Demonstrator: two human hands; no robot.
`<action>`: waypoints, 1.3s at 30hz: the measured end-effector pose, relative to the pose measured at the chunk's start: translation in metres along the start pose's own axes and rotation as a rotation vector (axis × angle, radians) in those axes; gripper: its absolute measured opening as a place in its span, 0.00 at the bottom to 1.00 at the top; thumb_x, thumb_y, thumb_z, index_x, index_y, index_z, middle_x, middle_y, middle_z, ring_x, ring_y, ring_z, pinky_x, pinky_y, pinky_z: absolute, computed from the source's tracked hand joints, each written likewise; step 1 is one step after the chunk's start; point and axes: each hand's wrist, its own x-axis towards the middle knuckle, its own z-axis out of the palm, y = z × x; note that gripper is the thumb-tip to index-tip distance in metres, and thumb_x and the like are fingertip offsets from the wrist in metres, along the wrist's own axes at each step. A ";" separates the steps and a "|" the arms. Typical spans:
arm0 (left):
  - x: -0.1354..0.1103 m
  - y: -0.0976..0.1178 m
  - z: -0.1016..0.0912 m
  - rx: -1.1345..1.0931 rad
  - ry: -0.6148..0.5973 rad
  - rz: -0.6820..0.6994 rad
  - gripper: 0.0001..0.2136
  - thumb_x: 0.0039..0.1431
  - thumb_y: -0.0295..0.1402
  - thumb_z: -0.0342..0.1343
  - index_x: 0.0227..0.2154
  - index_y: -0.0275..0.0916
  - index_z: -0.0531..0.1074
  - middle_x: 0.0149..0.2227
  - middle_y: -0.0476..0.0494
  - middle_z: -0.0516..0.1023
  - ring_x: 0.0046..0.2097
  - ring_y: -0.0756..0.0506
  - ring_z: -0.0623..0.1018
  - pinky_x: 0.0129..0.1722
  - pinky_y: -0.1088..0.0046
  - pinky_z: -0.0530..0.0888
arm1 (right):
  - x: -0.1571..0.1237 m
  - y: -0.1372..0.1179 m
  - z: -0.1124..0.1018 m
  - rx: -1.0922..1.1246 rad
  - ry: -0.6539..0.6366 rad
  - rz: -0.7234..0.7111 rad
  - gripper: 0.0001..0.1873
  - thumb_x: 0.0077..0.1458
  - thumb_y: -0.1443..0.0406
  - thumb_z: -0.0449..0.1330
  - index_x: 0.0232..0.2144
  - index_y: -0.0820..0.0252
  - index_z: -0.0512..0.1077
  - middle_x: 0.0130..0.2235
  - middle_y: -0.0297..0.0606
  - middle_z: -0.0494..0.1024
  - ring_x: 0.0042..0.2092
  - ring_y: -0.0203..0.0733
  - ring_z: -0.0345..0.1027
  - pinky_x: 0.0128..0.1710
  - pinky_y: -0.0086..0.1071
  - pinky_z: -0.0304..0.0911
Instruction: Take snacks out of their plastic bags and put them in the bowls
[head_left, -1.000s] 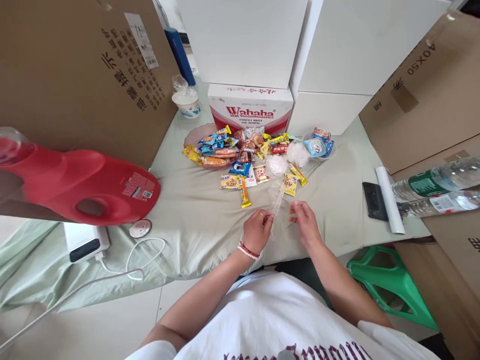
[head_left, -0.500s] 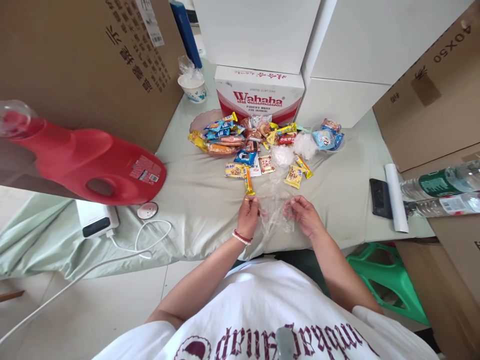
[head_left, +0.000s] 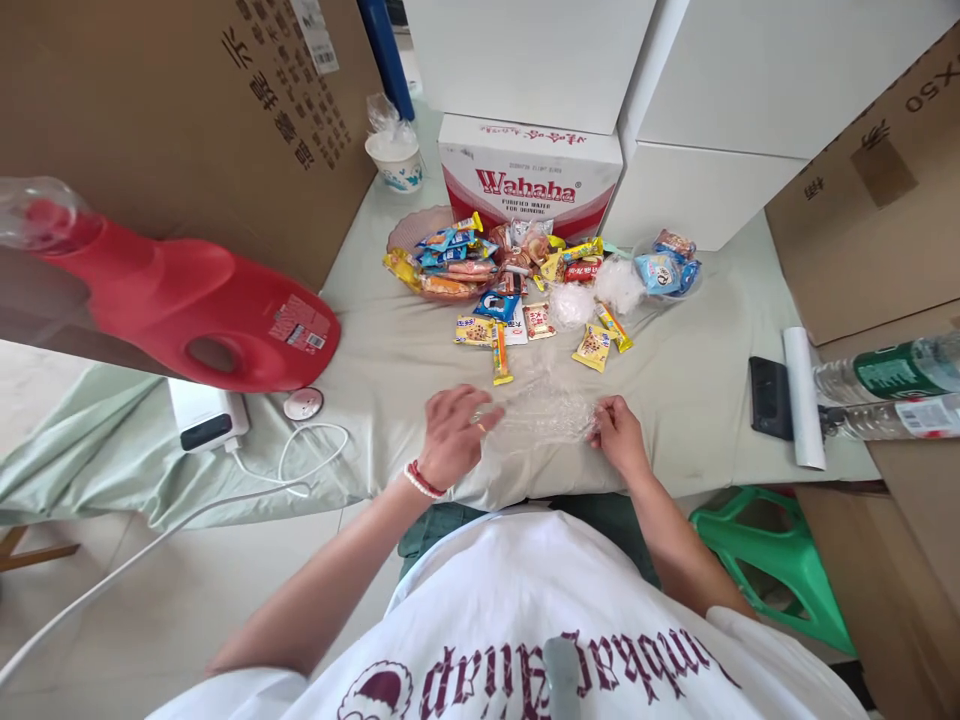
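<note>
Cloth point(head_left: 694, 395) extends both sides of film point(head_left: 547, 412); right hand point(head_left: 618, 436) pinches its edge, left hand point(head_left: 454, 436) spread opposite, contact unclear.

Opens at lower left onto a floor point(head_left: 142, 640) of pale, smooth tiles with thin joints, where part of a brown wooden frame point(head_left: 37, 558) juts in from the edge. Spreads a wrinkled pale green cloth point(head_left: 112, 450) over the bench point(head_left: 697, 420), hanging past its near side. Ends at the back in plain white panels point(head_left: 525, 60), stepped at the right and parted by straight seams. Is hemmed in at left by a tall brown cardboard carton point(head_left: 187, 120) with dark printing, at right by a taped one point(head_left: 840, 250). Has a green plastic stool point(head_left: 739, 535) low at right. Receives soft, even light.
</note>
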 end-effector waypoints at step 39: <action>-0.021 0.010 0.043 0.431 -0.311 -0.065 0.43 0.67 0.59 0.44 0.74 0.32 0.48 0.75 0.28 0.46 0.76 0.28 0.46 0.68 0.28 0.36 | 0.155 -0.149 -0.014 -1.215 0.040 -0.556 0.20 0.67 0.61 0.49 0.46 0.62 0.79 0.48 0.50 0.79 0.46 0.52 0.72 0.40 0.36 0.62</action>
